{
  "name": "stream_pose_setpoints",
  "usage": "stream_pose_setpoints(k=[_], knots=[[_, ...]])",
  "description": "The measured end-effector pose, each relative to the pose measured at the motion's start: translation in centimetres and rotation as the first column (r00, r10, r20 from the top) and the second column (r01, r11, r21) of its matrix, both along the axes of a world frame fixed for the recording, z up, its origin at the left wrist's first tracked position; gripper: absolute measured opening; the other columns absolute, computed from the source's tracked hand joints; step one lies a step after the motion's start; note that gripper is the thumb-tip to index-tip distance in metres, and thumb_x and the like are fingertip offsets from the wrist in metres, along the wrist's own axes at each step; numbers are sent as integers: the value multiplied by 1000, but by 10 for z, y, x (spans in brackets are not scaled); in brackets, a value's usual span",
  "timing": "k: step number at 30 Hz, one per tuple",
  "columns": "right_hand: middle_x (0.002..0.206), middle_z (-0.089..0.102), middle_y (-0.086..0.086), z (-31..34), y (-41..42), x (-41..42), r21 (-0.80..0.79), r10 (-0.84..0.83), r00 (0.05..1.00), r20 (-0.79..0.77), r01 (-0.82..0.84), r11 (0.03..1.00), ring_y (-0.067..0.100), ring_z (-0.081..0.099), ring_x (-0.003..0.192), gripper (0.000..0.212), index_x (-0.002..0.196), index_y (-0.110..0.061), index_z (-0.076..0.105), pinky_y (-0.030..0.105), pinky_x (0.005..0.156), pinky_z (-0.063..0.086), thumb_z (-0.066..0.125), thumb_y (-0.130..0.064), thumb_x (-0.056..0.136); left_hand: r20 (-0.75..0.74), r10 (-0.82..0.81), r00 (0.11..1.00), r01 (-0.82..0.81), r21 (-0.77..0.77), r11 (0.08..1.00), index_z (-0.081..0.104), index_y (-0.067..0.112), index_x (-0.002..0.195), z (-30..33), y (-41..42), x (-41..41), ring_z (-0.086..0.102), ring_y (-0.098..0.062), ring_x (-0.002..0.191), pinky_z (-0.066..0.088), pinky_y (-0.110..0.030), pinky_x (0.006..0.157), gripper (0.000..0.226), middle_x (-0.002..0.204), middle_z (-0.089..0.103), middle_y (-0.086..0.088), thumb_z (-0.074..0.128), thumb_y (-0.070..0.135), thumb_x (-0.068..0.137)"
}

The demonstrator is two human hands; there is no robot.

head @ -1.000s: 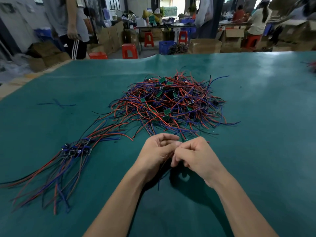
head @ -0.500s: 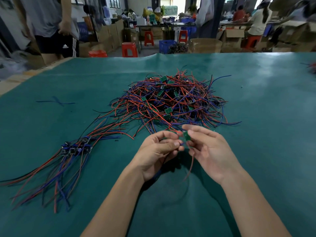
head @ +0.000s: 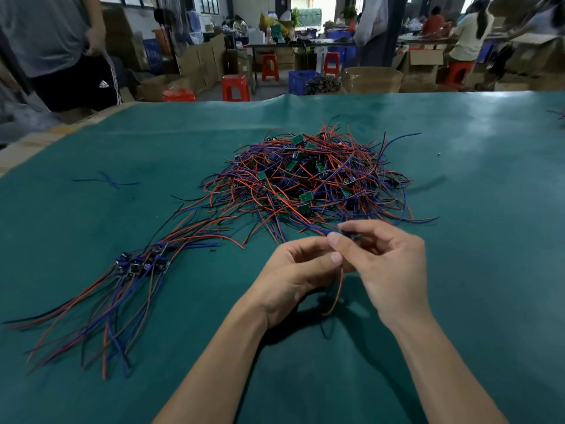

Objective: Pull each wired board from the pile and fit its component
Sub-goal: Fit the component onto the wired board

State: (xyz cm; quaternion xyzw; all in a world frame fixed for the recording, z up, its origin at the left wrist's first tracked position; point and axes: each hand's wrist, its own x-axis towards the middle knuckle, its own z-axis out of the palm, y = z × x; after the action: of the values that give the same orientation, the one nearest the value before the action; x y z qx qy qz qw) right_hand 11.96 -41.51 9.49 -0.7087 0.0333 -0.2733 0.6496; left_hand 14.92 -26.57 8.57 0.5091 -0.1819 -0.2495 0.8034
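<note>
My left hand [head: 293, 270] and right hand [head: 388, 264] pinch one small wired board [head: 348, 237]; its dangling wires [head: 336, 289] could snag; the component might seat crooked.

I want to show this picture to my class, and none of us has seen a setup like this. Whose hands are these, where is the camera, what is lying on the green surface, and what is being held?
There is no machine here. A person wears a wide-angle camera on the head, so you look forward and down at that person's own two bare arms.

On the green table cover lies a tangled pile of red, blue and black wires with small green boards among them. To the left lies a straighter bundle of wired boards side by side, apparently the finished ones.

The left hand and the right hand meet just in front of the pile. Together they pinch one small wired piece, mostly hidden by fingers; a red wire hangs below. The grip is a fingertip pinch.

Behind the table there are red stools, cardboard boxes and other people.
</note>
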Motion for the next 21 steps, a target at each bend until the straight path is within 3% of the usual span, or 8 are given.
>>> stream_pose_setpoints(k=[2,5,9,11,14,17,19,21], knots=[[87,76,-5,-1,4,-1,-94,18,999,-42,-22,995,16,73,83,13,88,-29,81,50,78,60,78,-39,80,12,57,998,-57,11,998,77,7,100,-2,1,1,74,-21,87,60,-35,88,16,98,76,-14,69,8,85],[95,67,-4,1,8,-2,-137,91,993,-72,-100,986,6,67,91,20,92,-33,81,34,83,56,65,-43,91,23,111,994,-112,53,992,77,10,85,-3,1,2,72,-16,74,60,-32,77,7,82,75,-9,71,12,82],[102,57,-1,0,15,-4,-225,202,975,-93,-218,950,6,61,96,13,97,-33,79,18,87,46,68,-34,91,-12,96,995,-96,-6,995,73,2,99,-3,-1,3,71,-19,81,60,-31,76,13,90,74,-11,69,4,86],[103,60,-1,0,17,-3,-138,233,969,-88,-243,960,11,62,96,14,97,-33,79,25,84,51,69,-31,88,-42,135,990,-135,15,991,66,-3,106,-2,-1,4,71,-19,79,60,-29,74,20,88,73,-12,65,3,87],[90,72,-5,-2,12,0,-66,96,993,-70,-101,993,10,68,83,7,84,-28,81,29,76,54,75,-23,86,-91,168,982,-166,27,986,61,0,105,-1,0,7,72,-16,72,61,-30,71,12,84,71,-10,57,-2,94],[69,73,-13,-8,4,2,-228,-33,989,-144,-1,974,-1,65,64,12,79,-30,80,17,65,47,73,-35,88,-125,150,981,-150,12,989,64,4,99,-3,0,8,72,-15,72,60,-26,67,15,82,70,-8,54,-5,96],[64,71,-15,-12,5,2,-242,36,980,-198,-84,967,0,63,61,14,84,-35,80,15,64,49,69,-42,90,-134,110,985,-110,5,994,63,-1,106,-3,-1,6,67,-12,67,52,-19,55,14,81,67,-8,55,-4,94],[61,64,-10,-12,9,3,-89,177,955,-236,-203,975,8,57,57,17,86,-26,80,25,65,51,70,-36,94,-127,42,991,-41,8,999,61,-6,107,-3,-1,5,63,-11,64,43,-15,48,16,79,63,-10,56,-4,92]])
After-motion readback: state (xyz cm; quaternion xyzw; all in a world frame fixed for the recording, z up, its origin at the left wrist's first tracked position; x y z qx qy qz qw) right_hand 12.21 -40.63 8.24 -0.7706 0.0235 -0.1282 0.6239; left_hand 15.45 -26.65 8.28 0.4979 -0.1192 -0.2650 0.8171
